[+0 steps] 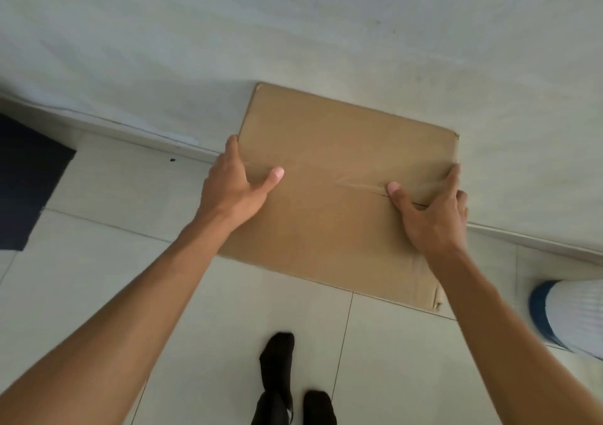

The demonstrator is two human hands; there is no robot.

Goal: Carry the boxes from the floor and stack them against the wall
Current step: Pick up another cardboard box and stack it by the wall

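A brown cardboard box point(332, 150), taped shut along its top seam, is in front of me with its far edge against the white wall point(293, 26). My left hand point(233, 186) grips its left side, thumb on the top face and fingers down the side. My right hand point(434, 212) holds the right side the same way, thumb on the tape seam. Only the box's top face shows; what it rests on is hidden beneath it.
The floor is pale tile point(114, 261) with a skirting line along the wall. A dark blue mat point(23, 183) lies at the left. A white and blue ribbed object point(567, 313) stands at the right edge. My feet in black socks point(277, 366) are below the box.
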